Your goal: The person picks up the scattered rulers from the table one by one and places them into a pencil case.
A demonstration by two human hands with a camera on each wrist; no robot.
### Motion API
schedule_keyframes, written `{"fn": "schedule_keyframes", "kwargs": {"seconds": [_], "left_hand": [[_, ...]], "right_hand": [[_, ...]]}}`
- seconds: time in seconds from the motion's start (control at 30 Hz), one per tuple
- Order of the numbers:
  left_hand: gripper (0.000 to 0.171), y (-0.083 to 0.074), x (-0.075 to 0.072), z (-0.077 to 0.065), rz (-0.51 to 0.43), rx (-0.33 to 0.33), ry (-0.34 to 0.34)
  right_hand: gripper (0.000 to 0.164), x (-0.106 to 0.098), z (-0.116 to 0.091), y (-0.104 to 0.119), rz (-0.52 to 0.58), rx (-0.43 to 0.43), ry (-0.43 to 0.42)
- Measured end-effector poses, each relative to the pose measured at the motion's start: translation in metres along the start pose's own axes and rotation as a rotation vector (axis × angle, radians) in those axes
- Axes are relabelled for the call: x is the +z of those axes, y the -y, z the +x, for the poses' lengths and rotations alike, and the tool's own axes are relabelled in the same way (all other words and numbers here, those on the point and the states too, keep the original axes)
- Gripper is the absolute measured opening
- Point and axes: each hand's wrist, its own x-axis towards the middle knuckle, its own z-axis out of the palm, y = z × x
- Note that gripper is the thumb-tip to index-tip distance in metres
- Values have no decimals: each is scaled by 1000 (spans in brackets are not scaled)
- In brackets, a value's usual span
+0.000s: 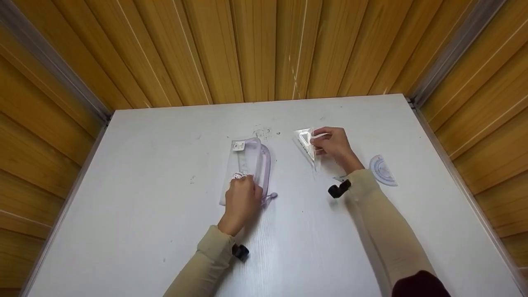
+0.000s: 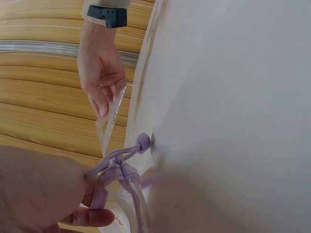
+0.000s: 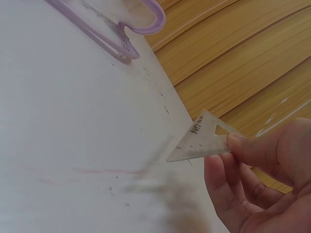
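Note:
A clear pencil case (image 1: pixel 247 159) with lilac edging lies left of the table's middle, its opening side parted toward the right. My left hand (image 1: pixel 242 200) grips its near end with curled fingers. From that end a lilac zip cord (image 2: pixel 142 143) sticks out, as the left wrist view shows. My right hand (image 1: pixel 335 145) pinches a transparent set square (image 3: pixel 206 138) between thumb and fingers, above the table and to the right of the case. Inside the case a pale strip-shaped item shows through the plastic; its kind is unclear.
Right of the right wrist a clear protractor (image 1: pixel 383 170) lies flat on the white table (image 1: pixel 123 198). A small piece of clear plastic with markings (image 1: pixel 340 178) is partly hidden beneath that wrist. Wood-patterned panels (image 1: pixel 255 49) stand behind the table and at both sides.

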Motion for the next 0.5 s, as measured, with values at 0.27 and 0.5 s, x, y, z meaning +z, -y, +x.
{"fn": "schedule_keyframes", "kwargs": {"seconds": [0.27,0.5], "left_hand": [[12,0,0,0,-11,2,0],[10,1,1,0,2,-10,6]], "right_hand": [[27,15,-1,3,-4,10,6],[26,28,1,4,20,3,24]]}}
